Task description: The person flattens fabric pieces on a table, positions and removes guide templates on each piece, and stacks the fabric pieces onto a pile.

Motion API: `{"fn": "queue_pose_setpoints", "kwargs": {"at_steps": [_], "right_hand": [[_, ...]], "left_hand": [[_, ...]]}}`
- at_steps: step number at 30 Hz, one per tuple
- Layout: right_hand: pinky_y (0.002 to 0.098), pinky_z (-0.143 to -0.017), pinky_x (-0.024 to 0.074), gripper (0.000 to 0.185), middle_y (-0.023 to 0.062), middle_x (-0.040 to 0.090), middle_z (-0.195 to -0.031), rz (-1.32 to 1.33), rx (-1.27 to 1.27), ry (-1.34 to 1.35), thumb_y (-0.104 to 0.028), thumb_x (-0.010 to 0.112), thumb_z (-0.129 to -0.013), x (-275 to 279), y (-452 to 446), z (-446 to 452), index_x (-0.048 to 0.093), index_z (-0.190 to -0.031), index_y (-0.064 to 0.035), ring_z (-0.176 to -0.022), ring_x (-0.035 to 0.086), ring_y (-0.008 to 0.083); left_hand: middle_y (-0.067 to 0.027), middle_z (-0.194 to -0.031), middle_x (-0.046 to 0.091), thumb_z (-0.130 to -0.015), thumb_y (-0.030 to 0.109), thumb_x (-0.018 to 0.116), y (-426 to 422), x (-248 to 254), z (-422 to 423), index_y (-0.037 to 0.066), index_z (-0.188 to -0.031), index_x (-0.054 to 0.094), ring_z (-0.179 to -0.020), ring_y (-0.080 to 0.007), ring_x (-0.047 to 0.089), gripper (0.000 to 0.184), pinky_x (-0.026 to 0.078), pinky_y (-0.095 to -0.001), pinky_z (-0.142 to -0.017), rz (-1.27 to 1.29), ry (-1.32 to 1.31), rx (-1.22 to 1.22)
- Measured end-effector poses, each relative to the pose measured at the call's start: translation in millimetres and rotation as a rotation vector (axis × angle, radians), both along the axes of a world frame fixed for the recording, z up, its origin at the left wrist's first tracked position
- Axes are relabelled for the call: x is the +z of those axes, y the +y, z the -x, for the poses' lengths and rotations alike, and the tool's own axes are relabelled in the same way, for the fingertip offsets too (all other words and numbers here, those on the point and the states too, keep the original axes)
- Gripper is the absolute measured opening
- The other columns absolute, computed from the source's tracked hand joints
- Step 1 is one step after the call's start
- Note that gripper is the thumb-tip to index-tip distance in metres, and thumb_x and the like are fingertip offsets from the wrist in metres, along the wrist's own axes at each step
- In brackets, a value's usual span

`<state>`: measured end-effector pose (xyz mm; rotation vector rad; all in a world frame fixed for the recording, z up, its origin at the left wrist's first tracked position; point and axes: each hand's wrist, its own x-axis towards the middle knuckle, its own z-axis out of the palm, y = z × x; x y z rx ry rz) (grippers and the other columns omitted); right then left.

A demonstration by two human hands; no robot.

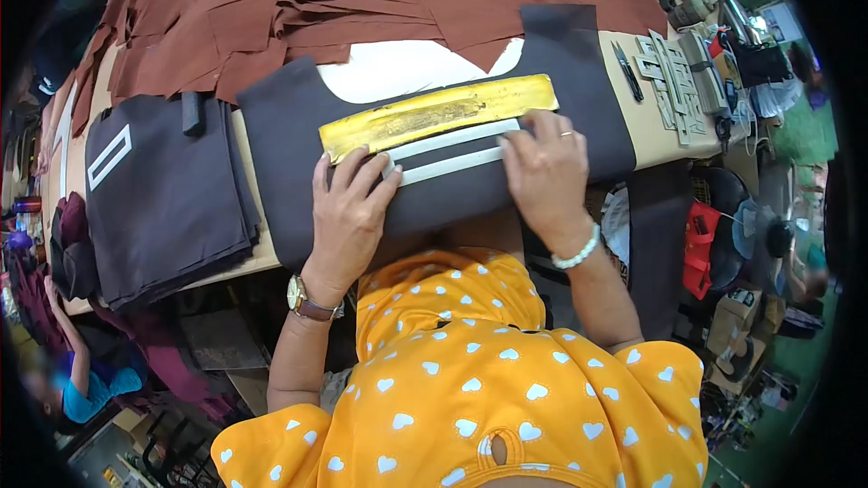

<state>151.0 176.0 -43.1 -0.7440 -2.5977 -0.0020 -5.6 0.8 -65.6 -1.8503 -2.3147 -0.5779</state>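
A white rectangular frame template (pixel 452 167), with two long bars and dark fabric showing between them, lies on a dark fabric panel (pixel 298 208). My left hand (pixel 348 208) has its thumb and forefinger on the frame's left end, while its other fingertips rest by the left tip of a yellow curved strip (pixel 434 116). At the right end, my right hand (pixel 550 172) grips the frame with bent fingers, which partly hide that end. The worn, dark-smudged yellow strip lies just above the frame along the panel's neckline curve.
Stacked dark fabric pieces (pixel 163 208) sit at left, bearing a smaller white frame (pixel 109 157). Brown cloth (pixel 362 0) covers the far side. At right are a dark-handled cutter (pixel 627 72) and pale templates (pixel 669 81). Another person's arm (pixel 70 334) shows at lower left.
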Motion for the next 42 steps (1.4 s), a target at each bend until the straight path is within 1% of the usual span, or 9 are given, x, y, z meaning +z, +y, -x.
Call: {"fn": "queue_pose_setpoints", "kwargs": {"at_steps": [3, 5, 9, 13, 22, 28, 31, 36, 42], "right_hand": [[0.0473, -0.096, 0.0354, 0.041, 0.0187, 0.055, -0.117, 0.253, 0.286, 0.193, -0.030, 0.061, -0.082, -13.8, -53.4, 27.4, 0.058, -0.110, -0.0002, -0.113, 0.050, 0.0342], [0.0512, -0.105, 0.0238, 0.074, 0.0196, 0.043, -0.135, 0.435, 0.372, 0.113, -0.054, 0.050, -0.083, -36.3, -89.7, 48.1, 0.039, -0.133, -0.0003, -0.126, 0.040, 0.0336], [0.0565, -0.107, 0.0153, 0.093, 0.0155, 0.039, -0.139, 0.302, 0.287, -0.018, -0.070, 0.042, -0.076, -38.6, -81.3, 43.3, 0.034, -0.137, -0.0008, -0.132, 0.033, 0.0255], [0.0594, -0.105, 0.0157, 0.096, 0.0120, 0.040, -0.140, 0.210, 0.217, -0.049, -0.072, 0.044, -0.073, -40.1, -66.4, 26.3, 0.033, -0.138, -0.0020, -0.130, 0.037, 0.0241], [0.0641, -0.103, 0.0148, 0.076, 0.0047, 0.050, -0.132, 0.171, -0.064, 0.008, -0.053, 0.050, -0.084, -36.6, -12.1, -18.4, 0.031, -0.137, -0.0012, -0.125, 0.042, 0.0240], [0.0667, -0.101, 0.0142, 0.071, 0.0148, 0.045, -0.134, 0.001, -0.221, 0.050, -0.044, 0.048, -0.088, -40.9, -15.2, -11.8, 0.031, -0.134, 0.0069, -0.125, 0.041, 0.0321], [0.0658, -0.101, 0.0146, 0.068, 0.0231, 0.044, -0.132, 0.159, 0.109, 0.131, -0.044, 0.047, -0.088, -39.6, -68.5, 14.4, 0.038, -0.130, 0.0087, -0.126, 0.041, 0.0326], [0.0617, -0.104, 0.0143, 0.062, 0.0119, 0.045, -0.136, 0.228, 0.180, 0.071, -0.038, 0.052, -0.086, -47.9, -70.5, 4.3, 0.037, -0.135, -0.0025, -0.127, 0.042, 0.0208], [0.0642, -0.102, 0.0144, 0.056, 0.0076, 0.051, -0.130, 0.197, 0.035, 0.107, -0.027, 0.054, -0.087, -46.7, -25.7, -39.7, 0.037, -0.135, -0.0032, -0.123, 0.046, 0.0213]], "left_hand": [[-0.0054, -0.125, 0.052, -0.081, 0.014, 0.056, -10.3, -4.5, -2.6, 0.012, -0.114, 0.060, -0.123, -0.0298, 0.040, 0.034, 0.021, -0.0585, -0.102, 0.083, -0.026, 0.006], [-0.0052, -0.133, 0.046, -0.084, 0.019, 0.052, -17.0, -8.7, -2.2, 0.012, -0.122, 0.056, -0.131, -0.0307, 0.032, 0.039, 0.013, -0.0634, -0.102, 0.106, -0.088, -0.002], [-0.0059, -0.136, 0.043, -0.085, 0.018, 0.050, -17.5, -4.6, -5.0, 0.010, -0.126, 0.052, -0.133, -0.0309, 0.028, 0.041, 0.011, -0.0651, -0.102, 0.115, -0.029, 0.002], [-0.0043, -0.136, 0.044, -0.085, 0.013, 0.049, -16.1, -0.5, -6.9, 0.011, -0.125, 0.053, -0.132, -0.0315, 0.029, 0.039, 0.007, -0.0628, -0.105, 0.162, 0.004, 0.022], [-0.0072, -0.132, 0.047, -0.085, 0.015, 0.051, -15.2, -1.8, -17.3, 0.007, -0.122, 0.054, -0.131, -0.0300, 0.031, 0.038, 0.007, -0.0628, -0.105, 0.128, 0.113, 0.061], [-0.0093, -0.133, 0.046, -0.085, 0.017, 0.051, -20.0, -5.4, -24.1, 0.003, -0.122, 0.053, -0.132, -0.0301, 0.030, 0.039, 0.010, -0.0588, -0.106, 0.125, 0.154, 0.076], [-0.0096, -0.133, 0.046, -0.085, 0.017, 0.051, -16.0, -2.2, -19.9, 0.002, -0.121, 0.053, -0.132, -0.0301, 0.030, 0.039, 0.012, -0.0578, -0.106, 0.136, 0.187, 0.058], [-0.0093, -0.132, 0.046, -0.083, 0.015, 0.053, -17.0, -1.5, -23.3, 0.001, -0.119, 0.055, -0.132, -0.0289, 0.031, 0.039, 0.014, -0.0578, -0.106, 0.136, 0.187, 0.075], [-0.0090, -0.125, 0.051, -0.082, 0.016, 0.054, -24.6, -2.1, -27.9, 0.002, -0.116, 0.058, -0.128, -0.0280, 0.036, 0.036, 0.018, -0.0589, -0.104, 0.213, 0.323, 0.131]]}}
